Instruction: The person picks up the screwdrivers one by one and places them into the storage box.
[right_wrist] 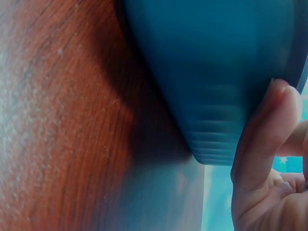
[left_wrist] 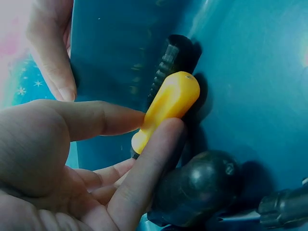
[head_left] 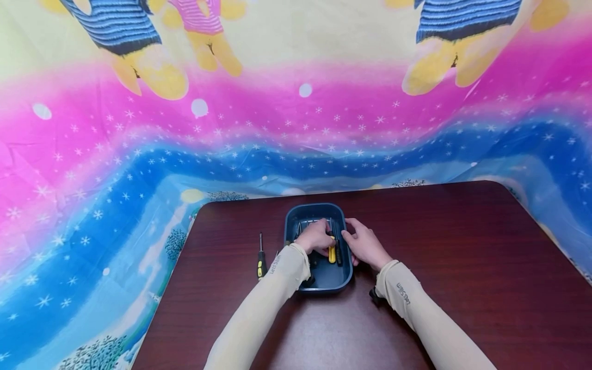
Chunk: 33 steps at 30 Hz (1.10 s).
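Note:
A dark blue plastic bin (head_left: 328,285) stands on the table with several tools in it. My left hand (head_left: 316,236) reaches inside and pinches a yellow-handled screwdriver (left_wrist: 166,103) between thumb and fingers; the hand covers part of it. Beside the yellow handle, along the bin's wall, lies a black ribbed handle (left_wrist: 166,65). A rounded black handle (left_wrist: 197,187) is close to the left fingers. My right hand (head_left: 365,244) is at the bin's right side, outside it, its thumb touching the wall near the rim.
On the brown table (head_left: 462,267), left of the bin, lies another screwdriver (head_left: 261,263) with a black and yellow handle, partly behind the left sleeve. A patterned cloth (head_left: 296,118) hangs behind the table and along its sides.

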Tool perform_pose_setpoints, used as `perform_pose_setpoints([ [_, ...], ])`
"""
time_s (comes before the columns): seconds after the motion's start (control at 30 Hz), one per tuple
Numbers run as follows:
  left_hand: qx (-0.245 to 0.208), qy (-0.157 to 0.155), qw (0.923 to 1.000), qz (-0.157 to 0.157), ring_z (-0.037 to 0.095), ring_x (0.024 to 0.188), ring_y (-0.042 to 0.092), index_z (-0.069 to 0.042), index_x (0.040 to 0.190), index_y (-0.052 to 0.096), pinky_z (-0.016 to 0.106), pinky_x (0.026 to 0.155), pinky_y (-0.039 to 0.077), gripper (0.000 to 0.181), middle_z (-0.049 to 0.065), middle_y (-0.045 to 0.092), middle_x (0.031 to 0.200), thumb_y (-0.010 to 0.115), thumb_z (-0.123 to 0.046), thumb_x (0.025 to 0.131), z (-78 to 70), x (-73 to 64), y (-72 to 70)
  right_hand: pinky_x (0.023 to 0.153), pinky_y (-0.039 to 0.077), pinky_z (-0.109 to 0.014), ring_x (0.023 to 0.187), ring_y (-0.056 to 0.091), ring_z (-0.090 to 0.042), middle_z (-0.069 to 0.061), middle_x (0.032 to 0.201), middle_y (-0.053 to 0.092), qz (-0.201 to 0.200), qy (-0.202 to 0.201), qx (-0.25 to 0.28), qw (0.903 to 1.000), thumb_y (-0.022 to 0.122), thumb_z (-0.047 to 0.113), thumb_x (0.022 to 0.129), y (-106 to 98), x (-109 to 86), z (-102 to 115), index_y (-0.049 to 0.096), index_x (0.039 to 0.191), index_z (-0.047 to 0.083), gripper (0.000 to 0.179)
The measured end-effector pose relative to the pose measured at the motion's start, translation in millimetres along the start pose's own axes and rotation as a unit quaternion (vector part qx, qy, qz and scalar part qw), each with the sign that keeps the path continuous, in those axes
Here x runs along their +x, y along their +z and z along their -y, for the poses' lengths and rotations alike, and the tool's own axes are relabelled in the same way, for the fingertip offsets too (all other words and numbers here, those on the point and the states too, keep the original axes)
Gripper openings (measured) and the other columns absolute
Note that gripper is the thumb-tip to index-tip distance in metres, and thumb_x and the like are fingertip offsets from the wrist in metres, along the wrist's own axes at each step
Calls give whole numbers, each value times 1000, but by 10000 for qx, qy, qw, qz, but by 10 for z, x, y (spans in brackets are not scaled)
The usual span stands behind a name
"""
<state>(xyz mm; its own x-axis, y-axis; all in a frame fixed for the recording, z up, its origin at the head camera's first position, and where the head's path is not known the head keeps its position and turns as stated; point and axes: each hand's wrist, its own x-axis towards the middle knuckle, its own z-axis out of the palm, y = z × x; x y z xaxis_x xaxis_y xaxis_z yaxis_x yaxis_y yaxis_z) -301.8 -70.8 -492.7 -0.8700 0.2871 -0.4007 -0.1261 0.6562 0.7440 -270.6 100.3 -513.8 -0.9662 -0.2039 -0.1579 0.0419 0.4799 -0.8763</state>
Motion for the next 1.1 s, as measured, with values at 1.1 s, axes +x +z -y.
perform_pose_setpoints([
  [1.1, 709, 432, 9954, -486, 18, 72, 72, -5, 135, 56, 35, 76, 61, 38, 8, 67, 97, 67, -13, 99, -121, -286, -240, 51, 57, -43, 41, 58, -21, -11, 66, 64, 41, 135, -5, 9999, 49, 25, 110, -17, 22, -30, 33, 159, 12, 53],
])
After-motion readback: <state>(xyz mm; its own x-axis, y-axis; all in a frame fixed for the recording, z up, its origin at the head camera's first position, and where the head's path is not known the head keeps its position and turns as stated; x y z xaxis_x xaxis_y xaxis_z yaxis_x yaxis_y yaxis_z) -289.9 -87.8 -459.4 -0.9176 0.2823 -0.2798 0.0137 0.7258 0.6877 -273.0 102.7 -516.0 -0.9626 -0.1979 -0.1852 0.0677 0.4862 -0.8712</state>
